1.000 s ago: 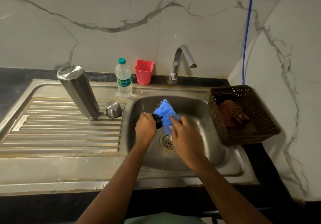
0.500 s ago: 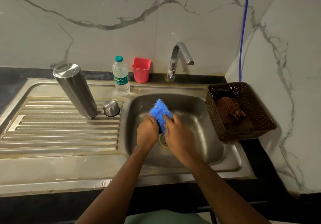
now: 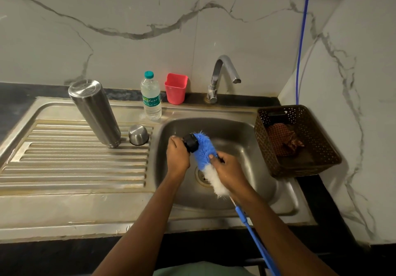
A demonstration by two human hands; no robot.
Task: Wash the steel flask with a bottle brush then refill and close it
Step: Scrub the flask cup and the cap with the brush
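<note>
Two hands are held over the stainless steel sink basin (image 3: 240,135) | small black round stopper (image 3: 191,145) is gripped in curled fingers of left hand (image 3: 177,158) | blue-and-white bristled bottle brush (image 3: 203,152) is clasped by right hand (image 3: 230,173), bristles touching stopper | tall cylindrical steel flask (image 3: 95,113) is stood on ribbed drainboard (image 3: 70,164), just beside small domed steel cap (image 3: 138,134)

Two bare forearms reach in from the near edge and draw together toward the middle. The left hand (image 3: 177,157) is knuckles-up, its fingers curled round a small black round cap (image 3: 191,143). The right hand (image 3: 232,174), close beside it and slightly nearer, wraps its fingers round a blue and white bristled bottle brush (image 3: 203,153), with the wrist angled leftward.
</note>
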